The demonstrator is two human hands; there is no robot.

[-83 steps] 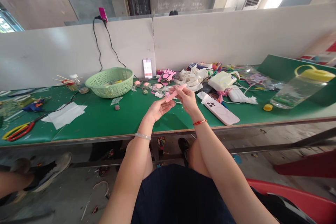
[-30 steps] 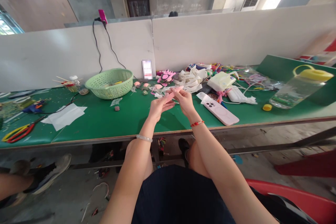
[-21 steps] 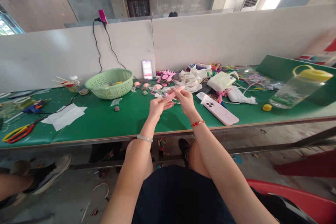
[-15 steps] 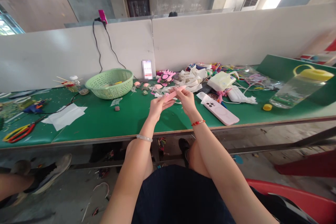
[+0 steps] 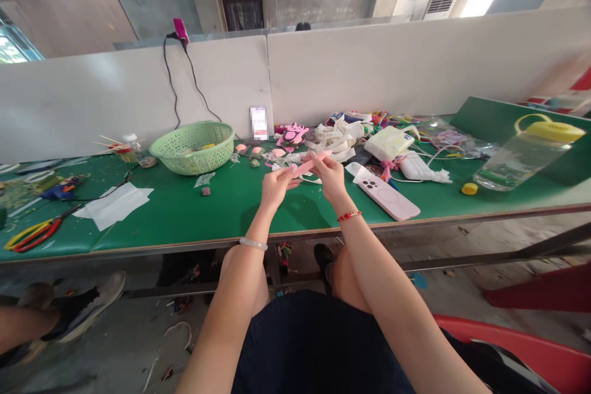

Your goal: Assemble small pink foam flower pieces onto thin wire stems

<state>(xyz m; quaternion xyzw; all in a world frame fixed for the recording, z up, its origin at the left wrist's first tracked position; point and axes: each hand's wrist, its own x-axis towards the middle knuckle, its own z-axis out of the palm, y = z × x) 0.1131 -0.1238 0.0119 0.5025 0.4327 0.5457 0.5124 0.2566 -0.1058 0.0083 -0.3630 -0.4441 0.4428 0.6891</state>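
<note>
A flat pink strip (image 5: pixel 305 167) is stretched between my two hands, raised above the green tabletop (image 5: pixel 231 209). My left hand (image 5: pixel 276 188) pinches its left end. My right hand (image 5: pixel 331 173) has closed on the strip farther right, and a short pink end sticks out beyond its fingers. What the strip is made of I cannot tell. Just behind the hands lie small pink pieces (image 5: pixel 278 152), a pink-and-black item (image 5: pixel 292 135) and a pile of white strips (image 5: pixel 339 138).
A green basket (image 5: pixel 194 163) stands left, near white paper (image 5: pixel 114 204) and red-and-yellow-handled pliers (image 5: pixel 34 234). To the right are a pink phone (image 5: pixel 390 196), a tissue pack (image 5: pixel 388 143), a yellow cap (image 5: pixel 470 189) and a tilted bottle (image 5: pixel 521 157). A lit phone (image 5: pixel 259 123) leans on the partition.
My hands have drawn slightly apart, the left a little to the left and the right a little to the right. More of the pink strip shows between them.
</note>
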